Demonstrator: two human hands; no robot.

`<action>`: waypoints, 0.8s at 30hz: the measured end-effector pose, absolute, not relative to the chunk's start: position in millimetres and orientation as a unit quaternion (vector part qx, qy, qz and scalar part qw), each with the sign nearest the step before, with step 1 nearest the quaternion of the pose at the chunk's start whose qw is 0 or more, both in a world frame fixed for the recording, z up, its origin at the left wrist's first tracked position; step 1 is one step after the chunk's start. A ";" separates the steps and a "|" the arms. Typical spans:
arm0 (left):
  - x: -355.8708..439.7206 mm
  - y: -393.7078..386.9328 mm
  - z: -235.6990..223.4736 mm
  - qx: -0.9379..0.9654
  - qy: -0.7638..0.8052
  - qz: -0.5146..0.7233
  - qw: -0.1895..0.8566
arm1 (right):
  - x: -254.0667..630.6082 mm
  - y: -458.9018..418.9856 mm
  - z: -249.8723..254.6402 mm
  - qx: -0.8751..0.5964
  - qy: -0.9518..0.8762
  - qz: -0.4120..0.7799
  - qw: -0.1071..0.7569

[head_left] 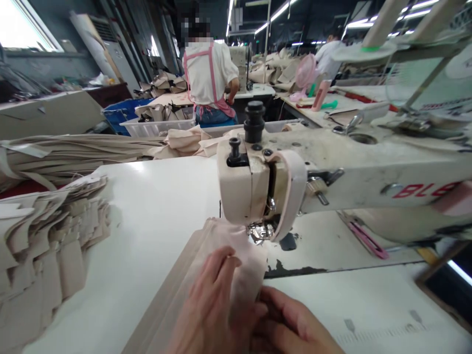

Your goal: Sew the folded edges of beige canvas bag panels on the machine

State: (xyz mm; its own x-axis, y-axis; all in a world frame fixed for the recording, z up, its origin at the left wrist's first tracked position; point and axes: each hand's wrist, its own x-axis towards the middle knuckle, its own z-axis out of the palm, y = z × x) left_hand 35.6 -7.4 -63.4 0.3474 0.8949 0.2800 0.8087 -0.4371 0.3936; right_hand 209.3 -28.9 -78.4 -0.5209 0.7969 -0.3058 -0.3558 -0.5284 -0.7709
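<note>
A pale beige fabric piece [249, 268] lies on the white table, its far end beside the presser foot [260, 232] of a sewing machine [243, 182]. My left hand [212, 300] is on top of this fabric, fingers bent and bunched, gripping it; motion blurs part of the hand. Close on its right, my right hand [291, 324] has curled fingers closed at the fabric's near right edge. The two hands almost meet, and some fingertips are hidden. Longer layered beige strips [162, 295] run under and left of my left hand.
Stacked beige cut pieces [55, 246] cover the table's left side, with a long fabric bundle [73, 152] behind. Pink thread snips [368, 239] lie under the machine arm. Beyond are a white crate [158, 129], a person [210, 73] seated facing away, and a pink fan [306, 71].
</note>
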 end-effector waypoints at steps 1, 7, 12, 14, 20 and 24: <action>39.1 -9.8 -64.4 0.796 0.525 0.266 0.139 | 209.2 -26.2 -78.7 -0.344 -0.363 0.781 0.373; 45.2 -15.4 -86.2 0.754 0.535 0.340 0.174 | 210.9 -17.1 -80.2 -0.395 -0.366 0.743 0.398; 43.5 -13.8 -96.1 0.771 0.503 0.346 0.182 | 202.3 -8.3 -77.7 -0.469 -0.343 0.710 0.398; 44.6 -13.1 -97.1 0.770 0.493 0.362 0.179 | 201.7 -1.4 -75.3 -0.479 -0.349 0.694 0.409; 42.3 -9.8 -102.0 0.732 0.521 0.369 0.239 | 206.0 13.4 -73.0 -0.485 -0.398 0.671 0.395; 39.0 -8.7 -99.7 0.710 0.527 0.373 0.282 | 207.5 12.8 -73.0 -0.477 -0.404 0.669 0.403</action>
